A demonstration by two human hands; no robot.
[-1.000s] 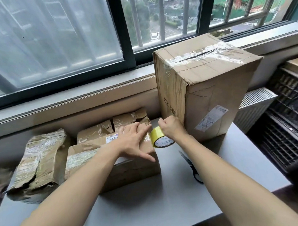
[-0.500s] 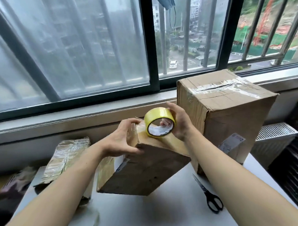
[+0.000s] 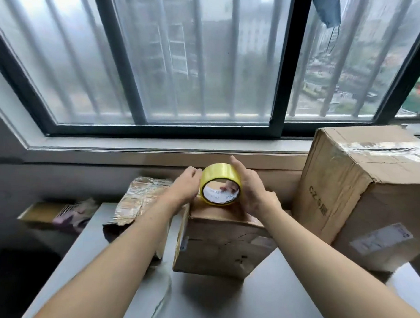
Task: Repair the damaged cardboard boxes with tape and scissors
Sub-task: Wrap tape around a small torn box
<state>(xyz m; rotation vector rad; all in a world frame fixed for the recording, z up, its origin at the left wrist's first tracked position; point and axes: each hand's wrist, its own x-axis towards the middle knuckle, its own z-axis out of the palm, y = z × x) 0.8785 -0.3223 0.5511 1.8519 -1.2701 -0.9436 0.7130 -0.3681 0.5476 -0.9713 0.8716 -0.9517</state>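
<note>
A roll of yellow packing tape (image 3: 220,187) is held upright above a small cardboard box (image 3: 221,245), its open core facing the camera. Printing on the white inner core is blurred; a few letters show but cannot be read with certainty. The right hand (image 3: 252,189) wraps the roll's right side, thumb raised along the outer face and fingertips visible through the core. The left hand (image 3: 185,186) has its fingers curled against the roll's left edge, as if pinching at the tape surface; whether it has hold of a tape end cannot be told.

The small box stands tilted on a grey table (image 3: 223,302), one lower corner lifted, its brown side creased. Three cardboard boxes are in view. A tall box (image 3: 360,195) stands to the right, just beside the small one, printed "CZ-6" down its side, with a white shipping label too blurred to read and clear tape across its top. A crushed box (image 3: 143,197) wrapped in shiny tape lies to the left, behind the left forearm. A barred window (image 3: 207,63) fills the background.
</note>
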